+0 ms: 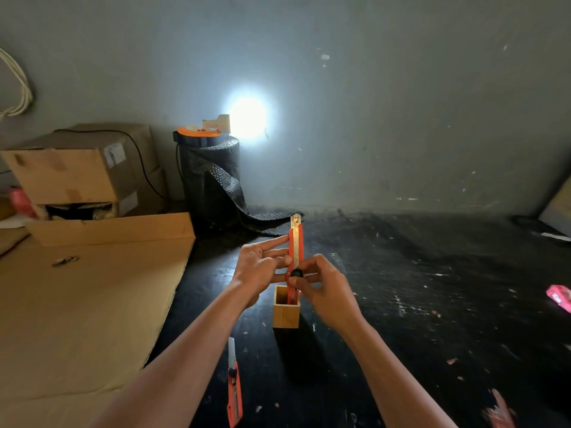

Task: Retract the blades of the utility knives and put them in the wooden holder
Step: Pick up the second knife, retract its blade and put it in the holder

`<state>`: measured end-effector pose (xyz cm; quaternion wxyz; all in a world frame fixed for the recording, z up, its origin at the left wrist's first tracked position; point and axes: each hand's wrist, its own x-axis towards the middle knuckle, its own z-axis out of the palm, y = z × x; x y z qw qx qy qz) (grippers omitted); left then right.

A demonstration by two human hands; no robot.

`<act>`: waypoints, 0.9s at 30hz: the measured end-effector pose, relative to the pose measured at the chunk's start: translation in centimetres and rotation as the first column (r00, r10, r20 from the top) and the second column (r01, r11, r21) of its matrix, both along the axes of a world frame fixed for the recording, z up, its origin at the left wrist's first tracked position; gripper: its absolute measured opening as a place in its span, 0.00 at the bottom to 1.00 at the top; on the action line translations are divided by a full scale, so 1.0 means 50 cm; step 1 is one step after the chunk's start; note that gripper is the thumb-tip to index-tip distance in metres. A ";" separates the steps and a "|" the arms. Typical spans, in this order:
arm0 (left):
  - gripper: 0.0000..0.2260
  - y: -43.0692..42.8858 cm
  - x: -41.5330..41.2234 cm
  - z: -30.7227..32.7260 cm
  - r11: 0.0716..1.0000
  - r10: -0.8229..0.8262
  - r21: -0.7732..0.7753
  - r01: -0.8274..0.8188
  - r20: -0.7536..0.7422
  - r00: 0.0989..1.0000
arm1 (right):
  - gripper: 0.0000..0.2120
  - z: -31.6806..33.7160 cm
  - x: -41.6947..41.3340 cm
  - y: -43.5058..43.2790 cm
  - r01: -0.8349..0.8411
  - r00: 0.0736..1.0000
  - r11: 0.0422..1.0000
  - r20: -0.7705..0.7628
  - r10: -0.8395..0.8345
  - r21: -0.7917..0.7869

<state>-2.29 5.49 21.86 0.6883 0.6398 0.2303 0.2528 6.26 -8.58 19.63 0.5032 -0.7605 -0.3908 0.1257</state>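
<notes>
An orange utility knife (296, 242) stands upright with its lower end inside the square wooden holder (286, 313) on the black table. My right hand (321, 285) pinches the knife near its black slider. Fingers of my left hand (262, 267) spread out and touch the knife's left side. Only a short metal tip shows at the top of the knife. A second orange utility knife (234, 387) lies flat on the table near the front edge, with its blade extended toward the holder.
Flat cardboard sheets (80, 304) cover the table's left side, with cardboard boxes (80, 174) behind. A roll of black mesh (213, 180) with a bright lamp (247, 117) on top stands at the back wall. A pink object (560, 296) lies at the right edge.
</notes>
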 end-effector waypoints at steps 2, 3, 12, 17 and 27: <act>0.21 0.002 0.001 0.000 1.000 0.008 0.012 -0.008 0.005 1.000 | 0.12 0.000 -0.001 0.000 -0.011 1.000 1.000 -0.018 0.012 0.024; 0.21 0.004 0.001 0.000 1.000 0.012 0.018 -0.012 0.008 1.000 | 0.13 0.001 -0.002 -0.001 -0.033 0.999 0.999 -0.017 0.033 0.028; 0.22 0.006 0.005 -0.002 0.998 0.012 0.063 -0.012 0.000 1.000 | 0.11 0.002 0.005 0.003 -0.029 1.000 0.999 -0.012 0.029 0.018; 0.22 0.009 0.007 -0.002 0.999 0.013 0.042 -0.013 0.011 1.000 | 0.10 -0.001 0.015 0.008 -0.022 1.000 1.000 0.009 0.022 -0.007; 0.21 0.012 0.011 -0.007 0.999 0.010 0.048 -0.011 0.013 1.000 | 0.15 -0.003 0.034 0.008 -0.095 0.995 0.995 0.037 0.096 -0.036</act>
